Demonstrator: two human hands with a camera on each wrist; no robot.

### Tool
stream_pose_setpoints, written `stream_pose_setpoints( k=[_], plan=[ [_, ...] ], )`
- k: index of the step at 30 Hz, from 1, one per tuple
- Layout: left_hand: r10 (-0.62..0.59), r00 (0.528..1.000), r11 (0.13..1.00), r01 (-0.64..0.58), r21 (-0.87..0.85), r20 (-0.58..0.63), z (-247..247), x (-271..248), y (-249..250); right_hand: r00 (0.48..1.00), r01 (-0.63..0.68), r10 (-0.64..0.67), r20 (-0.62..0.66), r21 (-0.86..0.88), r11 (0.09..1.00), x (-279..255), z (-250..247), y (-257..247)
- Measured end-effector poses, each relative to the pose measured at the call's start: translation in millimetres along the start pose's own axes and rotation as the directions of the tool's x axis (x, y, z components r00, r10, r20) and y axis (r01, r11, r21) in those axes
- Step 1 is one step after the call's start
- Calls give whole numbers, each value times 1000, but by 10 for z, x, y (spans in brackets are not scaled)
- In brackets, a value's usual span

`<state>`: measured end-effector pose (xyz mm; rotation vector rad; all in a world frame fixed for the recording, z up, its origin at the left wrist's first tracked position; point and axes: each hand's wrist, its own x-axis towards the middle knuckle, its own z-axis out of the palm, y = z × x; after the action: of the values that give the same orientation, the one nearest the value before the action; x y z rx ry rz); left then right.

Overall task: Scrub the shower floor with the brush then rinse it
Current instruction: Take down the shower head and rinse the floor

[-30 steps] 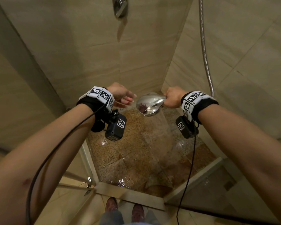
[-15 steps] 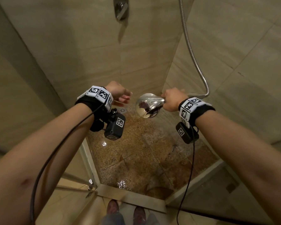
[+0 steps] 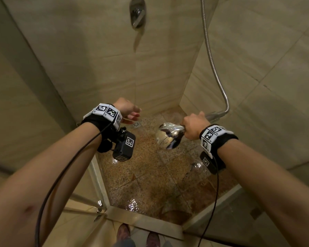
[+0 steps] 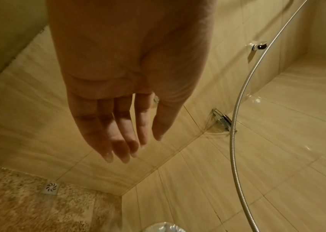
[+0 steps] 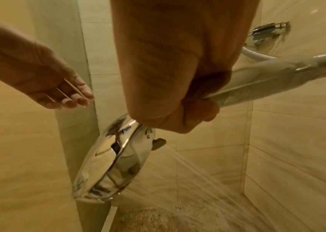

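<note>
My right hand (image 3: 193, 126) (image 5: 178, 94) grips the handle of a chrome shower head (image 3: 169, 135) (image 5: 114, 164), held above the speckled brown shower floor (image 3: 150, 175). Water sprays from its face down toward the wet floor (image 5: 198, 216). My left hand (image 3: 128, 111) (image 4: 122, 122) hangs open to the left of the shower head, fingers straight and wet, holding nothing. No brush shows in any view.
A metal hose (image 3: 214, 68) (image 4: 235, 141) runs from the handle up the right wall. The tap lever (image 3: 136, 11) is on the back wall, a square drain (image 3: 136, 124) (image 4: 50, 188) in the back corner. A raised threshold (image 3: 146, 223) and my shoes (image 3: 123, 232) lie below.
My right hand has carried the shower head to the right and tilted it, and the hose has swung over with it. The left hand stays open in much the same place.
</note>
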<state>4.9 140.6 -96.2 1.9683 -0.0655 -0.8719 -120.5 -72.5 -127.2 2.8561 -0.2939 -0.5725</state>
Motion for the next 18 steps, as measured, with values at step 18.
stream_pose_setpoints(
  k=[18],
  plan=[
    [-3,999,1000,2,11,54,203,10,15,996,-83,87,-31,109,991,-130,343,61]
  ],
)
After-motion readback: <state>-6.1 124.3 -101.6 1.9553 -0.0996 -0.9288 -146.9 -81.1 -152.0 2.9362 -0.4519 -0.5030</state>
